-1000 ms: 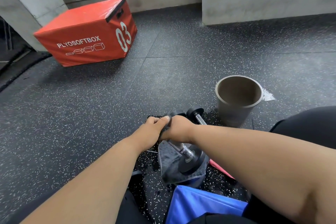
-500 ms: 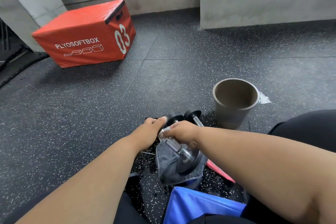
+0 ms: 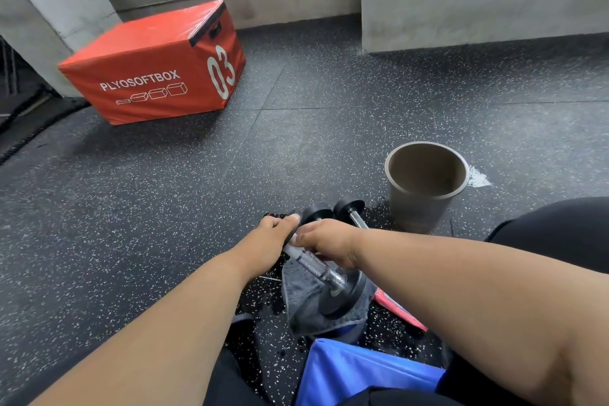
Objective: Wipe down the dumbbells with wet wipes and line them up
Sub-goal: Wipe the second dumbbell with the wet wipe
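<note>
Both hands work on one dumbbell (image 3: 324,269) low in the middle of the view. Left hand (image 3: 270,237) curls round its far weight plate, steadying it; right hand (image 3: 331,242) closes over the upper part of the knurled chrome handle, though whether a wet wipe sits under the fingers I cannot tell. That dumbbell lies tilted, its near plate resting on a grey cloth (image 3: 316,306) spread over the speckled rubber floor (image 3: 164,208). A second dumbbell (image 3: 351,211) lies just behind the hands, partly hidden by the right forearm, close to a grey bucket (image 3: 425,184). A red packet (image 3: 400,310) pokes out from under the right arm and a blue bag (image 3: 356,369) sits nearest the camera; an orange plyo box (image 3: 155,66) stands well apart.

Judged from this, the handle is being wiped. The near plate is round and only rests on soft cloth, so a hard stroke along the bar could roll or skid it. Damp patches on the floor nearby could make the grip slippery, letting the plate drop.
</note>
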`<state>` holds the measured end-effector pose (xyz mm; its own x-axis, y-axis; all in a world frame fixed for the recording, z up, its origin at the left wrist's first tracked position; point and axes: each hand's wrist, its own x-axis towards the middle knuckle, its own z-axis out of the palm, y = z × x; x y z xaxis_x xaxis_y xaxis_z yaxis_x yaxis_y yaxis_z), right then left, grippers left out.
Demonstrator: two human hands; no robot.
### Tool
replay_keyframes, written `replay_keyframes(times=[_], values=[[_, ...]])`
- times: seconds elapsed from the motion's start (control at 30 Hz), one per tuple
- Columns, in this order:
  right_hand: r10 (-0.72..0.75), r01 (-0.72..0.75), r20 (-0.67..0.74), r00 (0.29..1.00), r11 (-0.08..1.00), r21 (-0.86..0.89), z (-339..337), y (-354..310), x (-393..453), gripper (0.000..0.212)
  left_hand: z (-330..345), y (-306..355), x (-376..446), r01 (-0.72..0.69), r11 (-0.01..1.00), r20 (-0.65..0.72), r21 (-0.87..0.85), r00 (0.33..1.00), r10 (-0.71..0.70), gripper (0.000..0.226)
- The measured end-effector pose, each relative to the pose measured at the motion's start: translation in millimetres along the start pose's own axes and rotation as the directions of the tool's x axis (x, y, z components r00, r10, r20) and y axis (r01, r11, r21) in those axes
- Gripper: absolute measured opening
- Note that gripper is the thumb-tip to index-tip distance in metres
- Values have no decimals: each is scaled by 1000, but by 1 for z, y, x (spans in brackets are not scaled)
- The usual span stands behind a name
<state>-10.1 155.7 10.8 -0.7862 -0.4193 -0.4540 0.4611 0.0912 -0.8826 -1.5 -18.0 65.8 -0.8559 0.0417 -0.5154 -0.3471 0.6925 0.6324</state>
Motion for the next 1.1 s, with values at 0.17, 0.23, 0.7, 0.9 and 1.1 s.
replay_keyframes(times=[0.17,0.23,0.7,0.9,1.1], values=[[-37,24,-49,998,967,-254,2,-1,5,27,0,6,-4,31,999,-18,-8,999,-32,94],[-66,24,-103,993,929,-369,9,-1,5,45,0,7,-4,27,1000,-24,-15,999,-27,89],[-327,39,-260,909,686,-726,34,5,-20,32,1,6,-3,32,999,-16,-37,999,-33,84],[-417,54,-237,877,575,-816,35,6,-28,44,-2,4,-3,56,998,-7,-24,998,-56,91],[-268,34,-394,879,859,-510,34,1,-21,23,-6,2,-3,95,995,-18,-29,995,-96,94]])
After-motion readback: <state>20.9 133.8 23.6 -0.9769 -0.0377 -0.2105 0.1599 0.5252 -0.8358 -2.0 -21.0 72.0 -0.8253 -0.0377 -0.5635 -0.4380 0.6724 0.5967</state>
